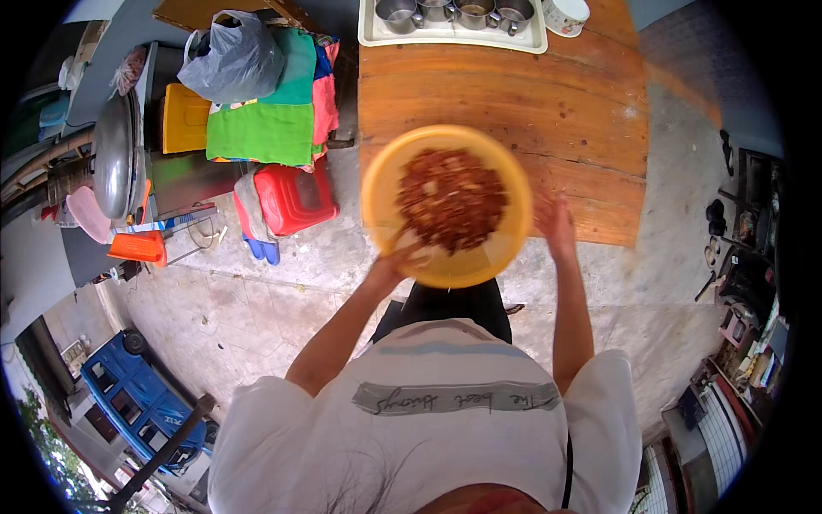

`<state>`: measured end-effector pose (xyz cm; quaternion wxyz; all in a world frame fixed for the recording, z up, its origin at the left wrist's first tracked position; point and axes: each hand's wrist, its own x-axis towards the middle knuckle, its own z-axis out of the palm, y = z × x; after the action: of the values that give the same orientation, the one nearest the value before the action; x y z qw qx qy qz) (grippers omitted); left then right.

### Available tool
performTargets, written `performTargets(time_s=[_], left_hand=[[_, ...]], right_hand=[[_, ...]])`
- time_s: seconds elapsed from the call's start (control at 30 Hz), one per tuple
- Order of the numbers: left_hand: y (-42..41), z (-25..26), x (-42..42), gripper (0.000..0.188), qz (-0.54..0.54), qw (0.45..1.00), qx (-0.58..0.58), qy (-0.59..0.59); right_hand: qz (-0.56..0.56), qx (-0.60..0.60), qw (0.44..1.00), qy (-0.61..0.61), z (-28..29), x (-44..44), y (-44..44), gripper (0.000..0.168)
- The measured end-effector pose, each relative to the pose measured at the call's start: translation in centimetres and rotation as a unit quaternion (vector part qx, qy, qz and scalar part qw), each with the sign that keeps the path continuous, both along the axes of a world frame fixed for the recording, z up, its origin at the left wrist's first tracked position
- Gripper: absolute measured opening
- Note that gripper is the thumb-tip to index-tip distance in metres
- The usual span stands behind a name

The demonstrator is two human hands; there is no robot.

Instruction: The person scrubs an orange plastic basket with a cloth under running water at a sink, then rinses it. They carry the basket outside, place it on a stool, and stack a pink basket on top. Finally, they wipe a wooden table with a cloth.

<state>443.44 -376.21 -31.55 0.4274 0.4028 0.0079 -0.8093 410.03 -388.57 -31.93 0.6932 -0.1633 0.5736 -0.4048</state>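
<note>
A yellow plastic basin (469, 270) is over the near edge of the wooden table, blurred by motion. Inside it lies a heap of reddish-brown, seasoned-looking food pieces (453, 199); their exact kind is unclear. My left hand (404, 256) grips the basin's near left rim, with fingers reaching over the inner wall close to the food. Beside the right rim, my right hand (553, 218) has its fingers apart and holds nothing; whether it touches the basin is hard to tell.
On the wooden table (584, 122) are a white tray (449, 38) with several metal cups and a white patterned container (566, 16). Leftward are a red plastic stool (292, 199), green cloth (263, 132), a grey plastic bag (237, 58) and a large metal wok (115, 157).
</note>
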Motion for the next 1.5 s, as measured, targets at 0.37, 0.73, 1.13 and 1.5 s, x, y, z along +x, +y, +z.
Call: performTargets(time_s=[0.37,0.73,1.13,1.5], left_hand=[[21.9,2.2,12.5,0.055,0.361,0.872,0.132,-0.303],[28.1,-2.8,3.6,0.041,0.634,0.735,0.235,-0.051],[34.9,-5.6,1.7,0.055,0.746,0.623,0.233,-0.036],[25.6,-2.1,6.6,0.057,0.780,0.524,0.341,-0.016]], right_hand=[[0.400,-0.072,0.907,0.110,-7.8,15.1,3.7,0.018],[0.777,-0.244,0.516,0.265,-12.2,23.9,0.2,0.023],[0.760,-0.414,0.402,0.298,-14.3,51.6,-1.3,0.050],[0.672,-0.605,0.242,0.352,-31.8,82.3,-2.8,0.051]])
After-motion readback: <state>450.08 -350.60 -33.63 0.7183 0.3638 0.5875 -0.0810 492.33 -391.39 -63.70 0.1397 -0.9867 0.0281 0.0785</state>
